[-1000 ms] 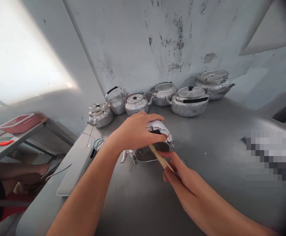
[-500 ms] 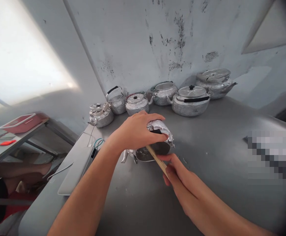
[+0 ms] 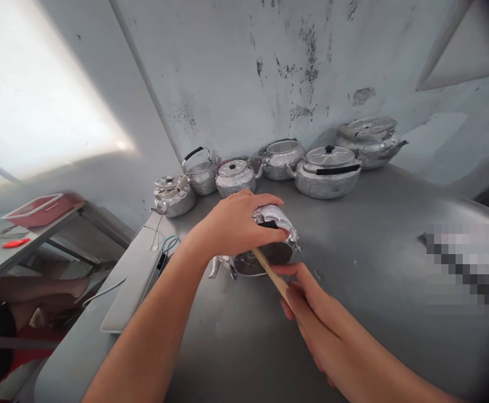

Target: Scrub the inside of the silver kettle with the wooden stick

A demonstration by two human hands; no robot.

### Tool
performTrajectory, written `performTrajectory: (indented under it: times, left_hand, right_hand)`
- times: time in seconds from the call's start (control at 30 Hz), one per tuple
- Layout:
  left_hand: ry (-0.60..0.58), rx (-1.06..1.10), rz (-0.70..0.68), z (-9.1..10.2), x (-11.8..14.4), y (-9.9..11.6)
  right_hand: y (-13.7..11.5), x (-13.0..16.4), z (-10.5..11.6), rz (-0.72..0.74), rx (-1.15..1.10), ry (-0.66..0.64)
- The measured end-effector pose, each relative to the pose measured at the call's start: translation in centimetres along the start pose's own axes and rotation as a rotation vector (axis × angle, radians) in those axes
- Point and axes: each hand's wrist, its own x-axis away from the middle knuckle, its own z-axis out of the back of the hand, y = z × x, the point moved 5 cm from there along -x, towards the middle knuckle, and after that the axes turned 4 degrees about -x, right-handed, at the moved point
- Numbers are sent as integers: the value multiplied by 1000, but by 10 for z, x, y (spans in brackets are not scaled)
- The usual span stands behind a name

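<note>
Five shiny kettles [image 3: 327, 172] stand in a row by the stained wall [image 3: 244, 67] on the grey worktop [image 3: 374, 235]. A laptop [image 3: 131, 291] lies at the left edge. A red tray [image 3: 34, 208] sits on a side table [image 3: 1, 252].

Both arms bare, reaching forward from the bottom edge and converging mid-frame. Left forearm runs up from lower left, wrist roughly straight; left hand [image 3: 236, 224] is palm-down, back of hand to the camera, fingers [image 3: 269, 200] curled over and clamped, thumb [image 3: 276, 235] wrapped across the near side toward the right. Right forearm enters from lower right, angled up and left; right hand [image 3: 311, 302] sits just below and right of the left, knuckles up, fingers folded into a closed pinch-type grip with the index finger [image 3: 288, 270] extended forward on top. The two hands are close, fingertips nearly meeting, not clearly touching.
</note>
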Motion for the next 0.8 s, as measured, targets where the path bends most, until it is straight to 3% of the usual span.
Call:
performTrajectory:
  times: [0.3,0.8]
  left_hand:
    - [-3,-1,-3,-1,-1,-1]
    - [-1,-5,-8,0,-1,0]
  right_hand:
    - [17,-1,-4,-117,-41,-82]
    - [20,0,-7,-195,-143,-108]
